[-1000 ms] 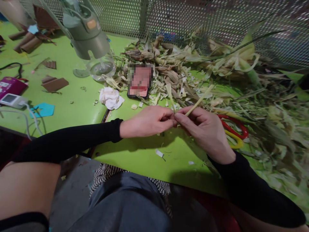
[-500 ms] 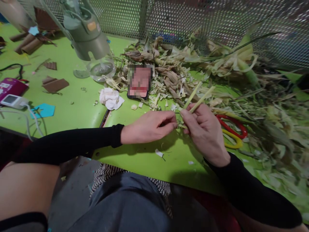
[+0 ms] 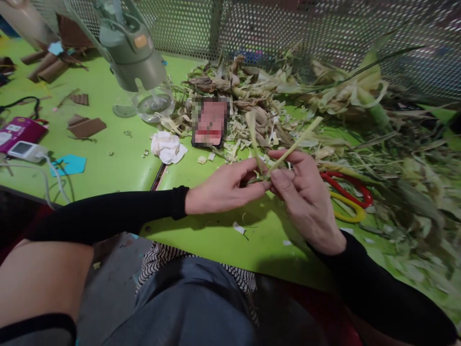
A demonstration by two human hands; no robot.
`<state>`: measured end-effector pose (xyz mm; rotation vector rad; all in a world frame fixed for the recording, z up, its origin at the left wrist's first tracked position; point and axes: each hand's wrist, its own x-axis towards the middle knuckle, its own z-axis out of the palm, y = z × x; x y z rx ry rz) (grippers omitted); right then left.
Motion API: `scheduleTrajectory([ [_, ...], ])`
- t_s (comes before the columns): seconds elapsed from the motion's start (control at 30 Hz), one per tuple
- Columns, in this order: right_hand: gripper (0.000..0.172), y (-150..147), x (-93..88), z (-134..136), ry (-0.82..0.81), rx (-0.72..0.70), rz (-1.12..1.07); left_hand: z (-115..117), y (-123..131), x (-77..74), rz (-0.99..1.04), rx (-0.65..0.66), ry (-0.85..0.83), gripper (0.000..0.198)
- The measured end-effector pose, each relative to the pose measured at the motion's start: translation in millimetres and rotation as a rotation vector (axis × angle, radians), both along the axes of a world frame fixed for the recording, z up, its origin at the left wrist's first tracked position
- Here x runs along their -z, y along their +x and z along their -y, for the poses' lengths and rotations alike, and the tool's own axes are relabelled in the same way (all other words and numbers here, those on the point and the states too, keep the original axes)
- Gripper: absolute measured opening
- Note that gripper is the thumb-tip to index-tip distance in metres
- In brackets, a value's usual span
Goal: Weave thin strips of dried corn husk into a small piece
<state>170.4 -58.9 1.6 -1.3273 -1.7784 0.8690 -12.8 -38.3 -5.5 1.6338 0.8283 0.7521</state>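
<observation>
Over the green table my two hands meet around pale green corn husk strips (image 3: 296,146). My right hand (image 3: 304,197) pinches the strips between thumb and fingers, with one strip slanting up to the right. Closed beside it, my left hand (image 3: 230,187) pinches the lower part of the strips, where a second husk strip (image 3: 254,137) stands up to the left. The point where the strips cross is partly covered by my fingers. Just right of my right hand lie scissors with a red handle (image 3: 360,192) and a yellow handle (image 3: 347,209).
A heap of dried corn husks (image 3: 252,93) runs along the perforated metal screen (image 3: 273,29). A phone (image 3: 211,122), a crumpled tissue (image 3: 168,146) and a water bottle (image 3: 139,62) stand or lie beyond my left hand. Cardboard pieces (image 3: 86,126) and a magenta box (image 3: 23,132) lie at left.
The two strips were held side by side in my right hand; now they spread apart in a V. My left hand has moved against the right and closed on the strips.
</observation>
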Motion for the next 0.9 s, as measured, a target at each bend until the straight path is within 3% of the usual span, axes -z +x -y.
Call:
scheduleTrajectory([
  [0.17, 0.03, 2.3, -0.7, -0.4, -0.013, 0.029, -0.007, -2.1, -1.4, 6.2, 0.048, 0.077, -0.029, 0.016],
  [0.27, 0.023, 5.1, 0.8, -5.9, 0.058, 0.002, 0.022, -5.8, -3.5, 9.1, 0.022, 0.073, -0.044, 0.026],
  [0.37, 0.023, 7.3, 2.4, -11.7, 0.169, -0.002, 0.03, -7.9, -4.4, 9.2, 0.01, 0.054, 0.007, 0.039],
  [0.47, 0.028, 8.2, 2.6, -13.6, 0.11, -0.024, 0.046, -7.4, -4.1, 7.8, -0.027, 0.09, 0.074, 0.046],
  [0.63, 0.039, 7.7, -2.1, -11.1, 0.057, -0.044, 0.029, -5.7, -5.8, 2.7, -0.207, 0.154, 0.105, 0.042],
  [0.8, 0.049, 6.9, -10.9, -7.8, 0.069, -0.018, 0.131, -4.5, -6.4, 0.1, -0.153, 0.129, 0.018, 0.037],
  [0.9, 0.05, 6.6, -12.1, -5.4, 0.095, 0.016, 0.172, -1.3, -5.4, 0.8, -0.139, 0.188, -0.08, 0.032],
])
